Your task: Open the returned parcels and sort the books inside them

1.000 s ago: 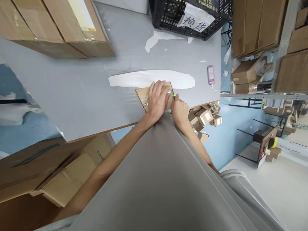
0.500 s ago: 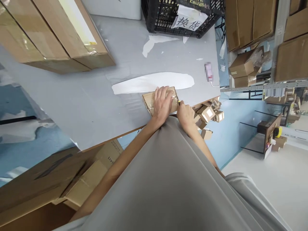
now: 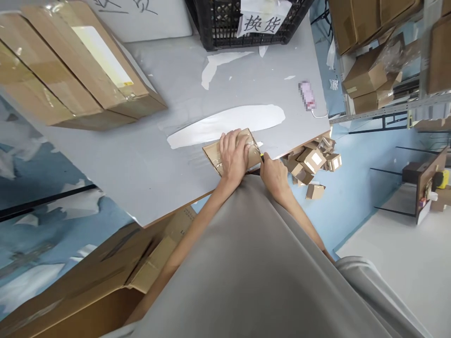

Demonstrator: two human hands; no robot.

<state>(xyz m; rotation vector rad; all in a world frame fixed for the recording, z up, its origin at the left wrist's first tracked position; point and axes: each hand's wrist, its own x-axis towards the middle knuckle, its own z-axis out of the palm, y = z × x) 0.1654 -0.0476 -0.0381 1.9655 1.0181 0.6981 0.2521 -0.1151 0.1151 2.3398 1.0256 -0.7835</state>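
A small flat cardboard box (image 3: 254,157) with clear tape lies at the near edge of the grey table. My left hand (image 3: 232,157) presses over its top, fingertips reaching its far edge. My right hand (image 3: 275,174) is closed at the box's right end, around a tool with a yellow and black tip, which looks like a utility knife (image 3: 262,157); its blade cannot be made out. Just beyond the box, a long white strip (image 3: 225,124) runs across the tabletop.
Taped cartons (image 3: 88,65) stand on the table's left. A black plastic crate (image 3: 225,40) with a handwritten paper sits at the back. A phone-like object (image 3: 307,95) with a cable lies right. Several small boxes (image 3: 312,159) are piled below the right edge; a large open carton (image 3: 88,300) stands lower left.
The view has shifted and turned a little. Both hands stay at the box, my left on top and my right at its right end. More of the yellow tool tip shows now.
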